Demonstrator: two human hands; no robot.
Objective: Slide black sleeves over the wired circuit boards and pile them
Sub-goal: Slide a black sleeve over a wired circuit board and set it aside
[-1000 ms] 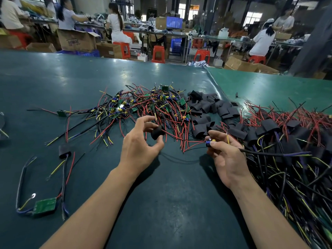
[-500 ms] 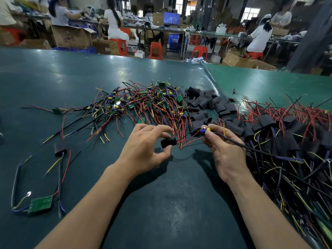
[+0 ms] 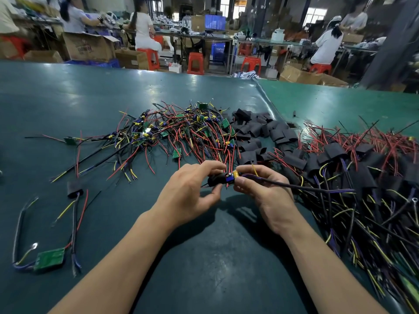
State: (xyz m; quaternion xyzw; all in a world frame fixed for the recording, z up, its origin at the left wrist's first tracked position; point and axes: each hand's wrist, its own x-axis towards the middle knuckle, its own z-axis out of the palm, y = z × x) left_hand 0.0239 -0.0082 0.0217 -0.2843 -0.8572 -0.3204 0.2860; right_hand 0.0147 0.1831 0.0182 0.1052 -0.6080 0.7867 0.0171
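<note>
From the head camera, the only view, both hands meet above the dark green rubbery table mat [image 3: 204,257]. The left hand [image 3: 188,193] pinches a short black soft sleeve [image 3: 216,179] between thumb and curled fingers, its open mouth turned toward the right hand. The right hand [image 3: 265,191] grips a small wired circuit board with a yellow capacitor and blue part [image 3: 233,176], fingers curled round it, thumb underneath. A thick dark cable with purple strands [image 3: 306,188] trails from the board away to the right, past the right wrist's outer side.

The relation that matters: board and sleeve lie end to end, touching or nearly so, and the board's long axis runs left to right, in line with the sleeve's bore. The board's leading edge seems just inside the mouth, though the fingers hide the joint, so I cannot be sure. By my judgement the sleeve must travel rightward along that axis, or the board leftward into it.

Beyond the left hand's fingertips lies the tangled heap of bare green boards with red, black and yellow wires [image 3: 181,132]; beyond the right hand's knuckles, a scatter of loose black sleeves [image 3: 258,130]. To the right hand's outer side sits the pile of finished sleeved boards [image 3: 353,159], nearer that hand.
</note>
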